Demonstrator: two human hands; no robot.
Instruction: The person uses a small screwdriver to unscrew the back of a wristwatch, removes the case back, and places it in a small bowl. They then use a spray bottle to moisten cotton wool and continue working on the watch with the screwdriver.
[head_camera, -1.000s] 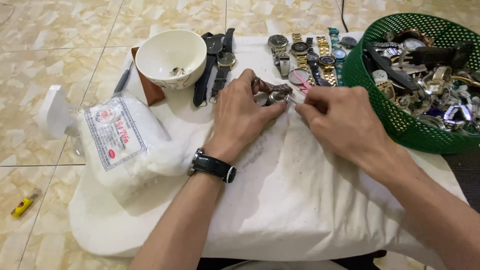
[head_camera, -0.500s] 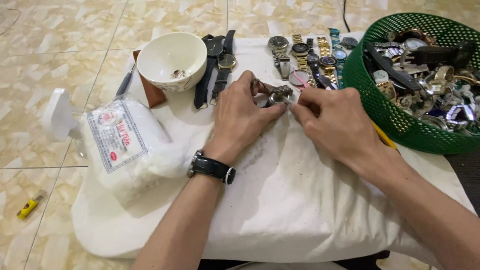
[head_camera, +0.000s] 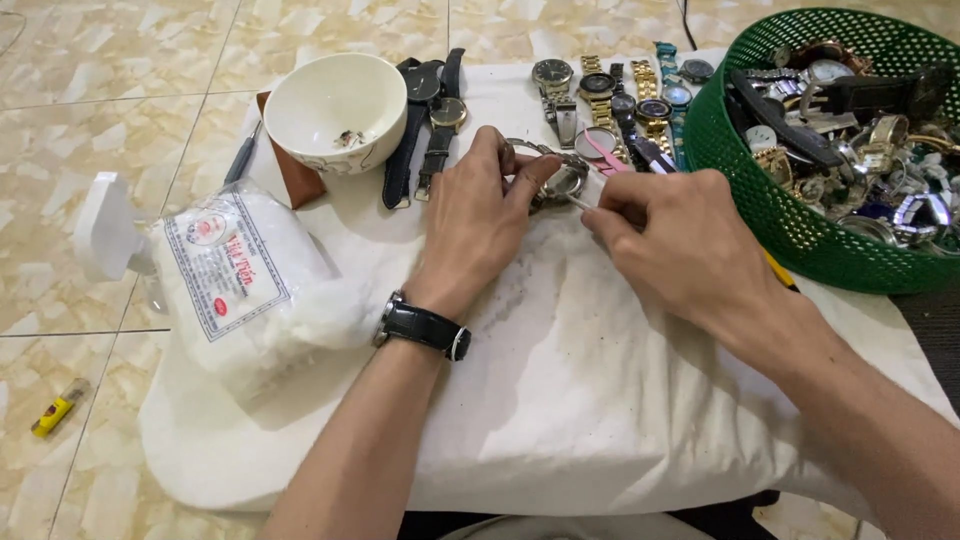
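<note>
My left hand has its grip closed on a silver metal-band wristwatch above the white cloth-covered tabletop, right hand pinching a thin white swab stick against it. Clear plastic bag of white cotton with a white rectangular red-and-blue printed label lies left of my forearm. Watch face mostly hidden by my fingers; green plastic mesh basket of watches is cut off at right.
</note>
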